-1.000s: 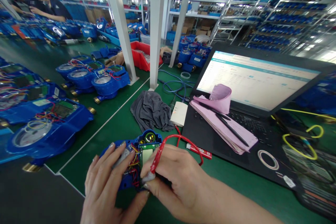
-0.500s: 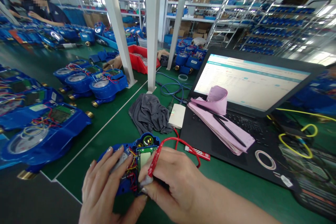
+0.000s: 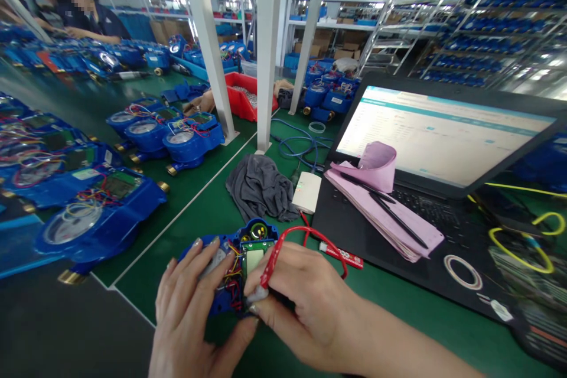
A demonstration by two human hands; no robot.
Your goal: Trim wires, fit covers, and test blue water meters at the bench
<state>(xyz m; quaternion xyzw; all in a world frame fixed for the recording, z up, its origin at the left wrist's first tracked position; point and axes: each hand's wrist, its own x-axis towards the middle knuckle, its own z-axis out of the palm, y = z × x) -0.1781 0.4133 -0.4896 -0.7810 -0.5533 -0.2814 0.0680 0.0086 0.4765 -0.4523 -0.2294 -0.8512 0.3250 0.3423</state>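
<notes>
A blue water meter [image 3: 218, 306] with its electronics housing uncovered lies in front of me, showing coloured wires and a small display [image 3: 254, 263]. My left hand [image 3: 188, 313] rests across its dial side, fingers stretched out and thumb near the lower edge of the housing. Between the thumb and fingers of my right hand [image 3: 310, 301] is a whitish connector [image 3: 257, 293] on a red cable [image 3: 275, 257]. The connector is held down at the lower part of the housing beside the display; its tip is hidden. The red cable loops over my right hand toward a white box [image 3: 306, 192].
An open laptop [image 3: 434, 136] stands right, with pink papers [image 3: 385, 207] and pens on it. A grey cloth [image 3: 261, 186] lies behind the meter. More blue meters [image 3: 101, 218] fill the left side. Metal posts [image 3: 269, 53] and a red bin [image 3: 239, 97] stand behind.
The camera view has shifted, so the scene sits further right. Both hands keep the same pose on the meter, and the connector stays pinched in my right hand.
</notes>
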